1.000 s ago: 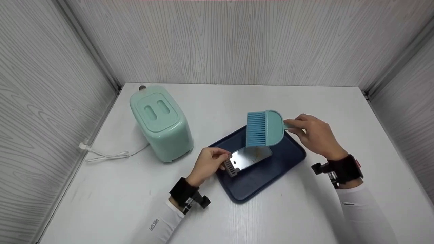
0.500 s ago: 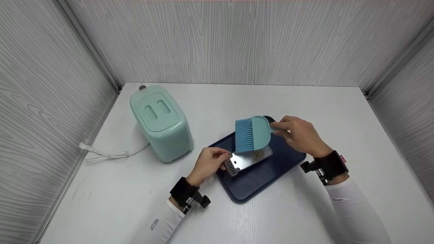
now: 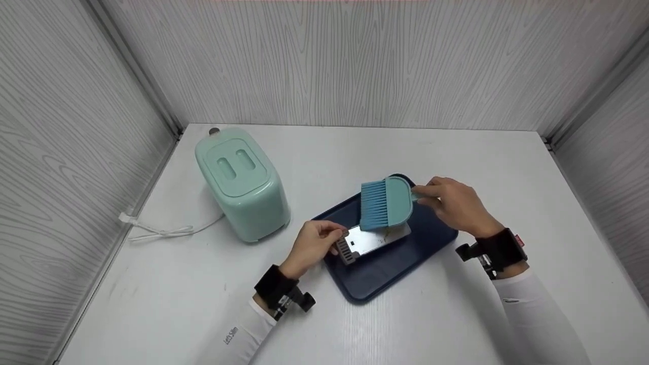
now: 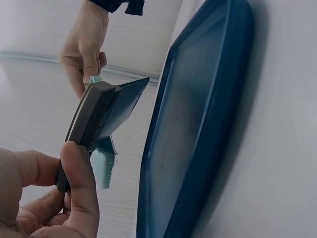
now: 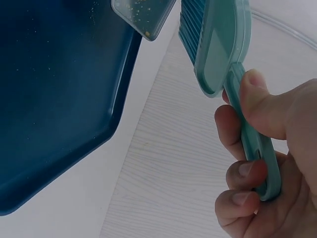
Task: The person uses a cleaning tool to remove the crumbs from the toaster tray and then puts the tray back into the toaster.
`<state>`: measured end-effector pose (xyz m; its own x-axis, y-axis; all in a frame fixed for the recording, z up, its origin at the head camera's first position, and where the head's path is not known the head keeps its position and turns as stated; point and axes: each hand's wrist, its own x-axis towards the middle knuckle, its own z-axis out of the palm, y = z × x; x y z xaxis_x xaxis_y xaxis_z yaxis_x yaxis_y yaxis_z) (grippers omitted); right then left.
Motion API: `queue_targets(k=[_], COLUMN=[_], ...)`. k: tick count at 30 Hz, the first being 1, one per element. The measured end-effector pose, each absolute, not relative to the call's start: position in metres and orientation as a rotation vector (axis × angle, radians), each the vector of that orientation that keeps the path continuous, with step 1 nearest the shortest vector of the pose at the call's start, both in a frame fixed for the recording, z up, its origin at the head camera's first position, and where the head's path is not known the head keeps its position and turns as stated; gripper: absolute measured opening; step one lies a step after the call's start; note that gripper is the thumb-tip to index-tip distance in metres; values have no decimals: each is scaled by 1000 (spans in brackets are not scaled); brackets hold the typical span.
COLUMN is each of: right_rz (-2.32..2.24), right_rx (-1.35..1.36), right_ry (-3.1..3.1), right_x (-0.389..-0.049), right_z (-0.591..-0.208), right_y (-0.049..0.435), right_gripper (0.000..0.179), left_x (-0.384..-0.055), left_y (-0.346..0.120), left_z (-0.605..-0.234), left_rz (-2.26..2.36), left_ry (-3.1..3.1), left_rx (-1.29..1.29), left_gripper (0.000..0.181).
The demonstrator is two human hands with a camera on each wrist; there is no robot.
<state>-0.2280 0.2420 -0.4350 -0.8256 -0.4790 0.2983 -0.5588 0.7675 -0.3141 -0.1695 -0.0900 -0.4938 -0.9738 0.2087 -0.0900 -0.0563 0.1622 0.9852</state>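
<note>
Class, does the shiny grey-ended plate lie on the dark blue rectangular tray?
No: the left hand holds the plate above the tray, visibly apart.

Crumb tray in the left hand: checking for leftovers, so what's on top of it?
Yellowish crumbs dot one end of the crumb tray. In the head view, the brush covers part of its far side, hiding whatever lies there.

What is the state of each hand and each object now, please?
Crumb tray: held over the blue tray, crumbs on it.
Blue tray: lying flat, speckled.
Brush: held; contact with crumb tray unclear.
Left hand: pinching the crumb tray.
Right hand: gripping the brush.
Toaster: upright, lid on.
Power cord: bundled in loops.
</note>
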Motion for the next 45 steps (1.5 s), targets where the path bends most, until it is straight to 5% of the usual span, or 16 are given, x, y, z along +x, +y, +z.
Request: queue_targets(k=[45], right_rz=[537], right_rx=[543], right_ry=[-2870], right_x=[-228], right_z=[-436], right_y=[284], right_gripper=[26], left_x=[-168], left_y=[-95], left_z=[-490], left_rz=[1912], left_ry=[2240], left_rx=[205], left_gripper=[21])
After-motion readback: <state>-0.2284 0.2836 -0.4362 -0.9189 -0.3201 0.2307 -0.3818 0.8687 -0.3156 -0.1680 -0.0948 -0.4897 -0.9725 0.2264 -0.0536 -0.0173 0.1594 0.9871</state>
